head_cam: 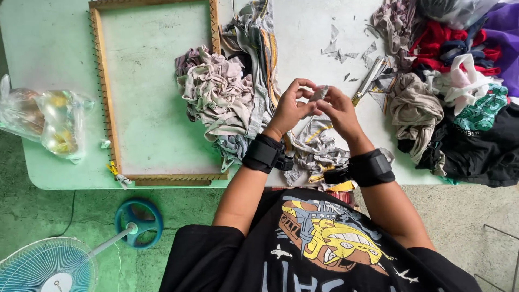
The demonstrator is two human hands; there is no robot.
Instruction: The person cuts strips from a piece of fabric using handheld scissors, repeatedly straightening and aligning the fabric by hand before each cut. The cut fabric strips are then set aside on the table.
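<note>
We can't really make out the small grey scrap (318, 93), the fingers (300, 86) cover most of it. Clothes heap (465, 97) runs off the right edge, and the fan (48, 266) is cropped at the bottom.

A craft workshop: wooden nail-studded frame (105, 97), fabric scrap heaps (454, 97), worktable (48, 43).

Soft, even daylight fills the view, with no hard glare. The pale table (48, 43) reads bright, almost washed out toward 12 o'clock. Shadows are faint and short, pooling under the cloth heap (227, 97) and below the table edge at 7 o'clock. Focus is sharp at centre; the fan (46, 267) at 8 o'clock looks slightly soft, and edges bow a little from a wide lens.
</note>
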